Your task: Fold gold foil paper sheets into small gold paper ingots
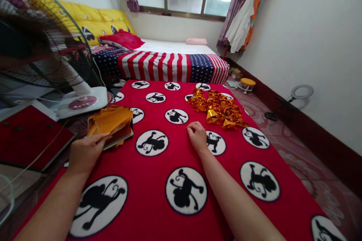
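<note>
At the left edge of the red cloth [152, 120] lies a loose stack of gold paper sheets [113, 120]. My left hand [87, 150] is closed at the near corner of the stack, thumb and fingers pinching the edge of a gold sheet. My right hand [197, 135] rests on the cloth near the middle, its fingers curled in and nothing showing in them. Beyond it to the right sits a pile of shiny folded gold paper pieces [217, 109], apart from the hand.
A fan [85, 98] stands at the left beside a red box-like panel [31, 131]. Behind the cloth is a bed with a flag-patterned cover [166, 66]. On the floor at the right are a yellow stool [248, 82] and a ring light on a stand [302, 92].
</note>
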`<act>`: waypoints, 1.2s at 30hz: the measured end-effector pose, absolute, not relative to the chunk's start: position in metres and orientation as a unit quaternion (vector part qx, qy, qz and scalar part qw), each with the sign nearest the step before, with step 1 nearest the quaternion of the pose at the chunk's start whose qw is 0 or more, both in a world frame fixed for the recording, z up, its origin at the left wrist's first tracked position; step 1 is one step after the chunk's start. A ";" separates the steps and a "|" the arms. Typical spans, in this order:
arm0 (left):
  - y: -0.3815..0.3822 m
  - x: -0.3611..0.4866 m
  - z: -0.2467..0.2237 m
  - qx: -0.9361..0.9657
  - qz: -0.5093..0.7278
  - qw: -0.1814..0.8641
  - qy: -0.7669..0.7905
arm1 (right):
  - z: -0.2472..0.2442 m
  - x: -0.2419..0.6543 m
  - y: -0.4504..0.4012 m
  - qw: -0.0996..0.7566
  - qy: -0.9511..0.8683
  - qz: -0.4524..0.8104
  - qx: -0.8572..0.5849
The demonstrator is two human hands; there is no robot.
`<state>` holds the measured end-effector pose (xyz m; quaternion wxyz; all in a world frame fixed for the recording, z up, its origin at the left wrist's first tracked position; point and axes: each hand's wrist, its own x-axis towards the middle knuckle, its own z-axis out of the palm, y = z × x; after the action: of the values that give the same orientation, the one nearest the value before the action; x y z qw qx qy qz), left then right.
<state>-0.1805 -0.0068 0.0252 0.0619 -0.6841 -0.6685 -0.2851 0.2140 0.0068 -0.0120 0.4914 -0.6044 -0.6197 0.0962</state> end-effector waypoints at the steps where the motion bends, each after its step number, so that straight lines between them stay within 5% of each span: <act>1: -0.006 -0.180 0.027 -0.680 -0.283 0.053 -0.674 | -0.012 0.214 0.007 0.492 -0.620 0.096 -0.604; 12: 0.003 -0.181 0.049 -0.698 -0.121 0.025 -0.706 | -0.012 0.214 0.006 0.493 -0.619 0.097 -0.603; 19: 0.008 -0.188 0.047 -0.708 -0.144 0.017 -0.691 | -0.011 0.215 0.006 0.496 -0.621 0.100 -0.599; 27: -0.001 -0.179 0.050 -0.664 -0.281 0.071 -0.690 | -0.010 0.214 0.005 0.490 -0.622 0.102 -0.602; 32: -0.013 -0.136 0.068 -0.536 -0.473 0.162 -0.680 | -0.009 0.214 0.005 0.487 -0.622 0.102 -0.604; 34: -0.019 -0.099 0.073 -0.481 -0.579 0.076 -0.653 | -0.009 0.214 0.005 0.484 -0.623 0.103 -0.606; 36: -0.025 -0.056 0.072 -0.413 -0.699 -0.135 -0.569 | -0.009 0.213 0.004 0.480 -0.624 0.107 -0.608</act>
<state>-0.0557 -0.0246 0.0725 -0.1346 -0.4127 -0.5688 -0.6986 0.2134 0.0038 -0.0093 0.4797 -0.6079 -0.6237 0.1068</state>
